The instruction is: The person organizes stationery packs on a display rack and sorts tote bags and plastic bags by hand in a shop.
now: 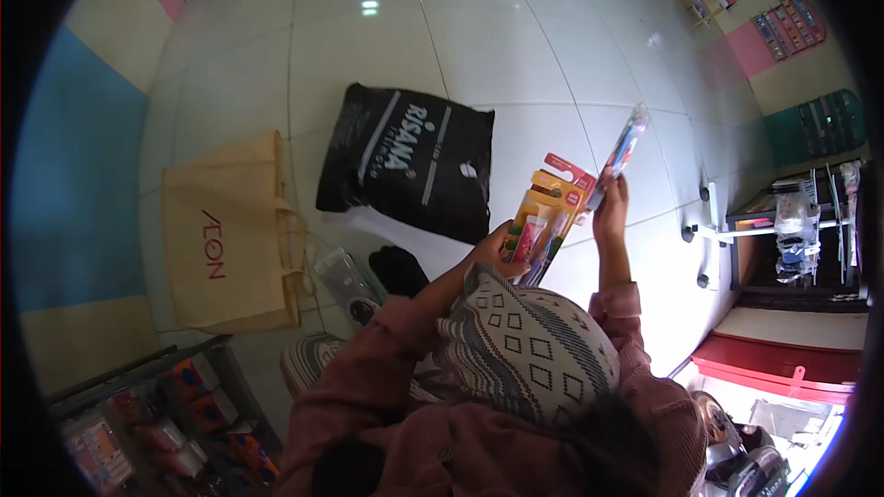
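Note:
My left hand (505, 247) is closed around a small stack of carded blister packs (543, 207), yellow with a red one behind. Through the clear front of the nearest pack a pink tube and a slim toothbrush-like item show. Just to the right, my right hand (610, 206) grips the lower end of a slim clear packet (626, 147), which points up and away. Long blue and reddish items lie inside it, too small to name. Both hands are above my patterned trousers (529, 345), and the packs and packet are close together.
A black plastic bag (410, 161) marked RISANA lies on the tiled floor ahead. To its left is a beige AEON bag (221, 230), with a clear package (345, 281) nearby. Display racks (801, 221) stand at right; a shelf of packaged goods (175, 414) is lower left.

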A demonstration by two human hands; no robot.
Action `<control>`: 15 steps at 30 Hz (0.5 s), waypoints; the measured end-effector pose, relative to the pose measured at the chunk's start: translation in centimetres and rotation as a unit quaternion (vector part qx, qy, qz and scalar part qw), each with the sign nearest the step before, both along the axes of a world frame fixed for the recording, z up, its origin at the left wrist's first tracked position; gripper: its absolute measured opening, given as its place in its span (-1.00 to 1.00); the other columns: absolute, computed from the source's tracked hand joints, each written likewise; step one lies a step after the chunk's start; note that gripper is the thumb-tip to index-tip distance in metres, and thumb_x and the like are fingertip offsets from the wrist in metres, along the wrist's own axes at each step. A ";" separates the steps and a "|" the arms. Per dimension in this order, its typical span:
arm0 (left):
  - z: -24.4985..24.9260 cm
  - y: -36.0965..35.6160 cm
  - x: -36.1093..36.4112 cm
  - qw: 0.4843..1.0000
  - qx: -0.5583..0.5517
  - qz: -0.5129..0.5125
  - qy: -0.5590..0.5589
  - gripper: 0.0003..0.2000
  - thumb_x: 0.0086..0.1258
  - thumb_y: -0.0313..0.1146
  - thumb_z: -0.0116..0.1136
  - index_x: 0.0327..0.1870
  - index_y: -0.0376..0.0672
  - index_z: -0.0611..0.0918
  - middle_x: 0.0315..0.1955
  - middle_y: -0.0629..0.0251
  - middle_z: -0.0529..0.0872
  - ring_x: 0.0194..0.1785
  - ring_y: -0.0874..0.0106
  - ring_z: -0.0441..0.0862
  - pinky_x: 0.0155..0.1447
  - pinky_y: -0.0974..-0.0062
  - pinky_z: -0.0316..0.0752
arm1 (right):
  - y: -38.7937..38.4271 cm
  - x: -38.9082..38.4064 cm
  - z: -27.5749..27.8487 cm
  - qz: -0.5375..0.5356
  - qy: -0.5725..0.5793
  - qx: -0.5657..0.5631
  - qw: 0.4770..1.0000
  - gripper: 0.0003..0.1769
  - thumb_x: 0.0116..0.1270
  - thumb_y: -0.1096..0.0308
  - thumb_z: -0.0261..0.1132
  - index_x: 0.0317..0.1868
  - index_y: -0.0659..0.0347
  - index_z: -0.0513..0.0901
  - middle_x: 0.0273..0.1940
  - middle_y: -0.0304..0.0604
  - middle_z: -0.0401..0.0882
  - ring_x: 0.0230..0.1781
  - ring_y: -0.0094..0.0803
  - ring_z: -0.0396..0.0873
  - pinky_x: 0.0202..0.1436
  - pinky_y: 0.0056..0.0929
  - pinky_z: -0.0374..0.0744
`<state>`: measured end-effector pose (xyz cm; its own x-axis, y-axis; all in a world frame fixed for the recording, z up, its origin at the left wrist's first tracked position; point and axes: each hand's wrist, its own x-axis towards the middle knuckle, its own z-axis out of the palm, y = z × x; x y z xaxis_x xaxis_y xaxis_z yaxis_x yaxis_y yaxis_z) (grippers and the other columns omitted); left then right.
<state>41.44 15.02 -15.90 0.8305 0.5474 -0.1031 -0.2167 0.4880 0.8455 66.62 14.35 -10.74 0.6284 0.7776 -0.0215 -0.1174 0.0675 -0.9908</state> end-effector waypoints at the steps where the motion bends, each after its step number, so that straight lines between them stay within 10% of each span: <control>1: 1.7 0.3 -1.3 0.998 -0.002 0.035 -0.051 -0.31 0.11 -0.50 0.32 0.29 -0.21 0.24 0.07 0.18 0.49 0.13 0.37 0.50 0.24 0.33 0.38 | 1.2 -0.8 1.9 0.003 0.033 0.046 0.998 -0.57 0.31 0.24 0.31 0.05 0.27 0.37 -0.25 -0.30 0.49 -0.27 -0.61 0.43 -0.20 -0.58 0.44; 8: 12.8 2.1 -17.8 0.895 0.047 0.439 -0.057 -0.37 0.00 -0.49 0.32 0.18 -0.21 0.34 -0.07 0.21 0.58 0.01 0.38 0.58 0.10 0.36 0.52 | 9.0 -16.7 12.7 0.235 -0.053 0.196 0.950 -0.44 0.19 0.57 0.35 0.12 0.25 0.23 -0.05 -0.05 0.57 -0.09 -0.40 0.58 0.04 -0.40 0.54; 15: 20.6 -18.3 -32.5 0.695 0.107 0.710 -0.033 -0.30 -0.12 -0.43 0.28 0.18 -0.22 0.33 -0.21 0.16 0.61 -0.09 0.25 0.62 0.02 0.27 0.57 | 10.1 -38.1 19.4 0.624 0.055 0.242 0.741 -0.20 0.13 0.71 0.28 0.34 0.24 0.08 -0.01 -0.11 0.55 -0.06 -0.40 0.58 -0.01 -0.42 0.59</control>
